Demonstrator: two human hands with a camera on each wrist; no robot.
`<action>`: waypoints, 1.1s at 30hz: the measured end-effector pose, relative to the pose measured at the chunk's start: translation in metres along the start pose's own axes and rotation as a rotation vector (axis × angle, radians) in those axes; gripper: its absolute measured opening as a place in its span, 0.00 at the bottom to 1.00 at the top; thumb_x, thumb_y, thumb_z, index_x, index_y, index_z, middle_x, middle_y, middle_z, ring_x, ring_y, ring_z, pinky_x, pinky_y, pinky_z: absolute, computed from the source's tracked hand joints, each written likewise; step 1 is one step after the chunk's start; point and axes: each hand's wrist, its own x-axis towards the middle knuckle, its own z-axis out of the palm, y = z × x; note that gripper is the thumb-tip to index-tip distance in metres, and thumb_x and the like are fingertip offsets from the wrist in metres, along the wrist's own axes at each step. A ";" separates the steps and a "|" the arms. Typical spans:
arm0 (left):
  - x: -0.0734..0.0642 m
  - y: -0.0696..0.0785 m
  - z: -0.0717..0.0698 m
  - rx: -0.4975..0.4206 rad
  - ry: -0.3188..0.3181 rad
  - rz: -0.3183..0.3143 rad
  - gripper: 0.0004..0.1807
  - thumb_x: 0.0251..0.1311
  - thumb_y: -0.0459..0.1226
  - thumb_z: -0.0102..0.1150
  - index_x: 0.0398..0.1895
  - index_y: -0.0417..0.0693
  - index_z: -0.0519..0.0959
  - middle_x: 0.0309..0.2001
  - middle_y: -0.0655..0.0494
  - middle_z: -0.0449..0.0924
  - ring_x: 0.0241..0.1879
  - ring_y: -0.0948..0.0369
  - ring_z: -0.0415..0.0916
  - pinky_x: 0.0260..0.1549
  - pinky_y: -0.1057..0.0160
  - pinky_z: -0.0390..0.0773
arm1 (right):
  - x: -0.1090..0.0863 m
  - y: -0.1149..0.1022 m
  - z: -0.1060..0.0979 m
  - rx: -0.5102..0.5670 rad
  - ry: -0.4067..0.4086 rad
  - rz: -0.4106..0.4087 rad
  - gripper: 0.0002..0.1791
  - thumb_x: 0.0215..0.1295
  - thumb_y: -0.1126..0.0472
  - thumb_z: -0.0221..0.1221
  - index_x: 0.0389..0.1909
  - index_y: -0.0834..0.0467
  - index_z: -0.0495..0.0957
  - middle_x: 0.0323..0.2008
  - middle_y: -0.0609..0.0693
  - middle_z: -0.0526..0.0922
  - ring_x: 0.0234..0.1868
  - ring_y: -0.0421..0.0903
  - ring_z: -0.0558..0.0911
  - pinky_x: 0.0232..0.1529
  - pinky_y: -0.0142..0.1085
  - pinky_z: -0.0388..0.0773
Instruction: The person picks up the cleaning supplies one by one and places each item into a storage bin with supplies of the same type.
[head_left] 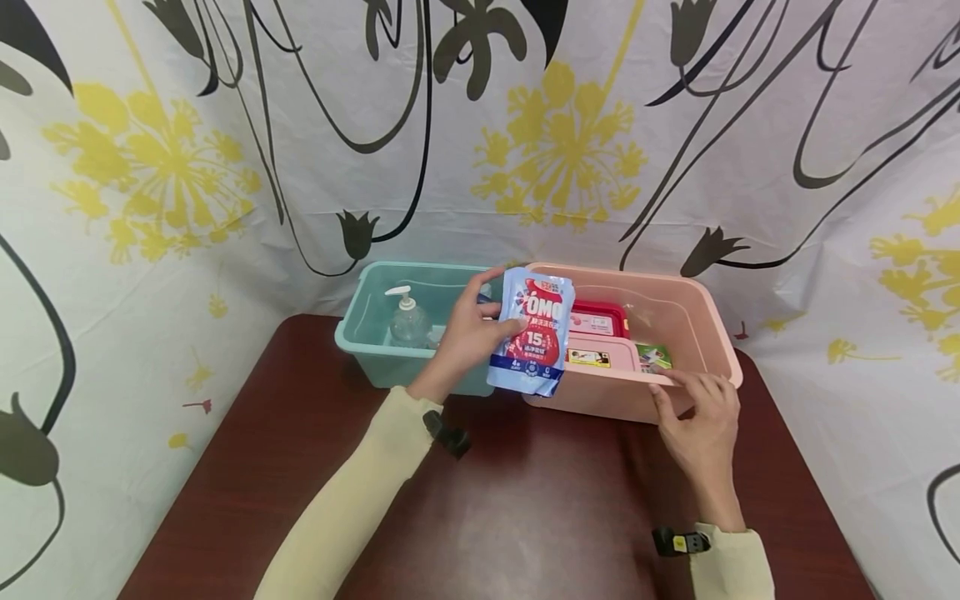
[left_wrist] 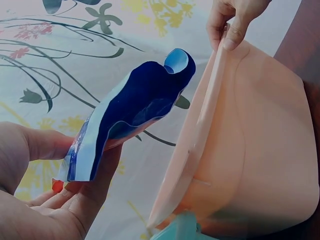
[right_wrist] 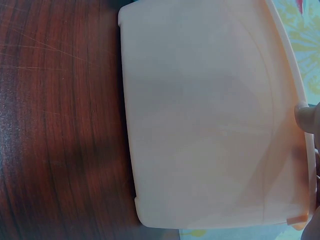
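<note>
My left hand (head_left: 474,329) pinches a blue and red OMO laundry detergent pouch (head_left: 534,332) between thumb and fingers. In the head view the pouch overlaps the gap between the two bins; the left wrist view shows its dark blue folded base (left_wrist: 150,95). At the front right, my right hand (head_left: 701,417) grips the rim of the pink bin (head_left: 697,321), thumb outside. Inside that bin lie a red-rimmed box (head_left: 600,318), a pink-lidded box (head_left: 600,354) and a small green packet (head_left: 654,357).
A teal bin (head_left: 375,354) stands to the left of the pink one, with a clear pump bottle (head_left: 409,321) in it. Both stand at the back of a dark reddish-brown table (head_left: 487,508), against a patterned cloth (head_left: 465,183).
</note>
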 end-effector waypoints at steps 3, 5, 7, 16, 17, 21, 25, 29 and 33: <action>0.005 0.002 0.003 -0.003 0.007 -0.015 0.43 0.62 0.33 0.70 0.76 0.66 0.60 0.51 0.43 0.87 0.40 0.52 0.89 0.36 0.56 0.88 | 0.000 0.000 0.000 -0.002 -0.004 0.003 0.18 0.57 0.62 0.73 0.47 0.64 0.84 0.44 0.65 0.85 0.52 0.64 0.72 0.60 0.58 0.59; 0.008 0.003 0.004 -0.004 0.008 -0.025 0.42 0.62 0.34 0.70 0.75 0.68 0.61 0.50 0.44 0.87 0.40 0.52 0.89 0.36 0.56 0.88 | 0.001 -0.001 0.000 0.003 0.002 0.001 0.18 0.57 0.62 0.73 0.47 0.64 0.84 0.44 0.65 0.85 0.52 0.64 0.72 0.60 0.58 0.59; 0.011 0.004 0.006 -0.003 0.005 -0.026 0.42 0.62 0.34 0.70 0.75 0.68 0.61 0.50 0.43 0.87 0.40 0.52 0.89 0.36 0.56 0.88 | 0.001 -0.001 0.000 0.006 0.005 -0.001 0.18 0.57 0.62 0.73 0.47 0.64 0.84 0.44 0.65 0.85 0.52 0.64 0.72 0.60 0.58 0.59; 0.027 0.009 0.018 0.025 0.050 -0.044 0.41 0.61 0.34 0.71 0.74 0.67 0.64 0.50 0.44 0.88 0.40 0.53 0.89 0.36 0.55 0.87 | 0.000 0.001 0.000 0.004 -0.001 0.002 0.18 0.57 0.62 0.73 0.47 0.64 0.84 0.44 0.65 0.85 0.52 0.63 0.72 0.60 0.57 0.59; 0.030 0.010 0.020 0.030 0.059 -0.047 0.41 0.61 0.33 0.72 0.74 0.67 0.64 0.50 0.44 0.88 0.39 0.53 0.89 0.36 0.55 0.87 | 0.000 0.001 0.000 0.004 -0.001 0.002 0.18 0.57 0.62 0.73 0.47 0.64 0.84 0.44 0.65 0.85 0.52 0.63 0.72 0.60 0.57 0.59; 0.036 0.012 0.025 0.055 0.081 -0.057 0.41 0.61 0.33 0.71 0.75 0.65 0.64 0.50 0.45 0.88 0.40 0.53 0.88 0.37 0.55 0.87 | 0.000 0.002 0.001 0.005 0.003 -0.001 0.17 0.57 0.62 0.73 0.46 0.64 0.84 0.44 0.65 0.85 0.52 0.64 0.72 0.60 0.57 0.59; 0.042 0.014 0.027 0.047 0.068 -0.057 0.41 0.62 0.34 0.71 0.75 0.66 0.64 0.49 0.46 0.88 0.41 0.54 0.88 0.38 0.55 0.87 | 0.000 0.002 0.001 0.003 0.002 -0.002 0.17 0.57 0.62 0.73 0.46 0.64 0.85 0.44 0.65 0.85 0.52 0.64 0.72 0.60 0.57 0.59; 0.049 0.015 0.029 0.040 0.035 -0.058 0.42 0.62 0.34 0.70 0.76 0.65 0.62 0.46 0.47 0.88 0.40 0.54 0.87 0.37 0.56 0.85 | 0.000 0.002 0.001 0.003 0.001 -0.002 0.17 0.57 0.62 0.73 0.46 0.63 0.85 0.44 0.64 0.85 0.52 0.64 0.72 0.60 0.57 0.59; 0.055 0.016 0.032 0.061 0.023 -0.059 0.42 0.63 0.35 0.70 0.77 0.64 0.61 0.45 0.47 0.87 0.39 0.56 0.87 0.36 0.59 0.85 | 0.000 0.002 0.001 0.003 0.005 -0.010 0.17 0.57 0.62 0.73 0.46 0.64 0.85 0.44 0.64 0.85 0.52 0.64 0.72 0.59 0.57 0.60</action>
